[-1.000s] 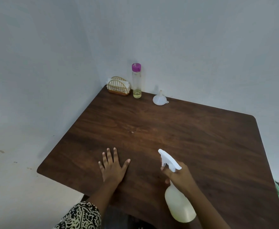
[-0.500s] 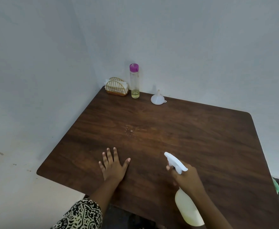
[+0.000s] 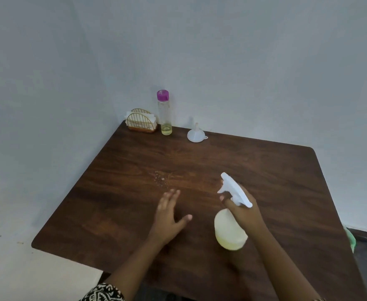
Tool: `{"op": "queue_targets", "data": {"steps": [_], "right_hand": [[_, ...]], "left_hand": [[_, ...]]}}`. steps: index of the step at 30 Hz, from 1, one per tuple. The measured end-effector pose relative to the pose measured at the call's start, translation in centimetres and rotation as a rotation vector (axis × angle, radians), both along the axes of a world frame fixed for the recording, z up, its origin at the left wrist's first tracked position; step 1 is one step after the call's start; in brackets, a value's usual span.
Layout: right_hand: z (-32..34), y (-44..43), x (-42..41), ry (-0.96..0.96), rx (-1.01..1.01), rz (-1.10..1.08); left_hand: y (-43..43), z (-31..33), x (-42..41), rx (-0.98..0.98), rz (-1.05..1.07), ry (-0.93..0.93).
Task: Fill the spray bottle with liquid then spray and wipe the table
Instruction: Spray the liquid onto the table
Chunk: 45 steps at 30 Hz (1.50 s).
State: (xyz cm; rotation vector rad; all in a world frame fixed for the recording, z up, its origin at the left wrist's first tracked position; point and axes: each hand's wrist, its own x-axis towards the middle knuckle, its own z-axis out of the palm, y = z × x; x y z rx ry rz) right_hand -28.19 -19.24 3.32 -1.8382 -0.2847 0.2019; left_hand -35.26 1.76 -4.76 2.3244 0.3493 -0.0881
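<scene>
My right hand (image 3: 246, 210) grips the neck of a white spray bottle (image 3: 230, 231) holding pale yellow liquid, its nozzle aimed up and left over the dark wooden table (image 3: 275, 177). My left hand (image 3: 168, 216) is open with fingers spread, blurred, just above the table left of the bottle. Small droplets (image 3: 162, 178) glisten on the wood beyond my left hand. At the far corner stands a clear bottle (image 3: 165, 114) with a purple cap and a little yellow liquid at the bottom. A white funnel (image 3: 195, 133) rests upside down to its right.
A gold wire napkin holder (image 3: 141, 122) with white napkins sits in the far left corner against the walls. Something green (image 3: 350, 237) shows beyond the table's right edge near the floor.
My right hand has brought the spray bottle forward and higher over the table. My left hand has lifted off the wood and moved forward. More droplets show on the table.
</scene>
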Motion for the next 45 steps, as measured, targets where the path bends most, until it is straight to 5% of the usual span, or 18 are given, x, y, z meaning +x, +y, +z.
{"op": "queue_targets", "data": {"steps": [6, 16, 24, 45], "right_hand": [[1.2, 1.0, 8.4, -0.020, 0.016, -0.011], [1.2, 2.9, 22.4, 0.059, 0.022, 0.075], [-2.5, 4.2, 30.1, 0.028, -0.286, 0.021], [-3.8, 2.5, 33.7, -0.147, -0.491, -0.041]], "left_hand": [[-4.7, 3.5, 8.6, -0.307, -0.337, -0.035], [-5.5, 0.6, 22.9, -0.263, -0.079, -0.099], [-6.7, -2.0, 30.0, -0.193, 0.114, -0.206], [-7.8, -2.4, 35.7, -0.194, 0.157, -0.201]]}}
